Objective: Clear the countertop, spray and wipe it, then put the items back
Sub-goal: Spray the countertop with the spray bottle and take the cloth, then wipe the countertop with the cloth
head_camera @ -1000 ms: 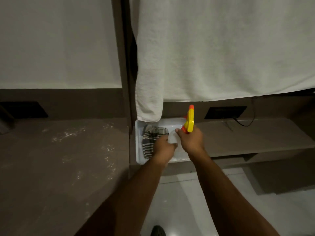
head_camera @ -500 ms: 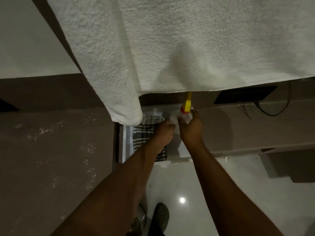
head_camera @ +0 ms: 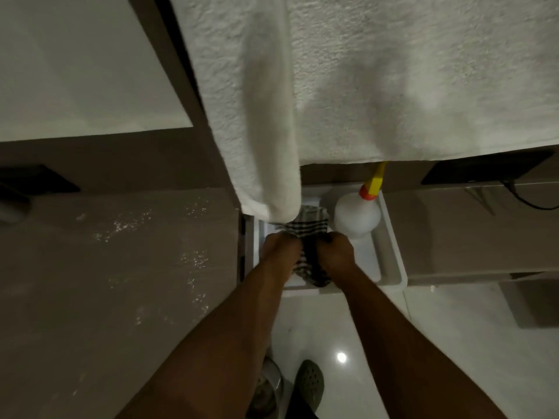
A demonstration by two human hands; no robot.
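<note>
Both hands, left [head_camera: 279, 247] and right [head_camera: 338, 249], grip a checked cloth [head_camera: 311, 237] over the white tray [head_camera: 390, 237], spray bottle [head_camera: 357, 214] standing inside it.

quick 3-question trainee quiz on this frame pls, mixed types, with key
1. True or false: the spray bottle stands in the white tray, with no hand on it.
2. What do the left hand and right hand both grip?
A. hanging white towel
B. striped cloth
C. spray bottle
3. Fill in: pale specks lie on the brown ____ left of the tray.

Key: 1 true; 2 B; 3 countertop.
</note>
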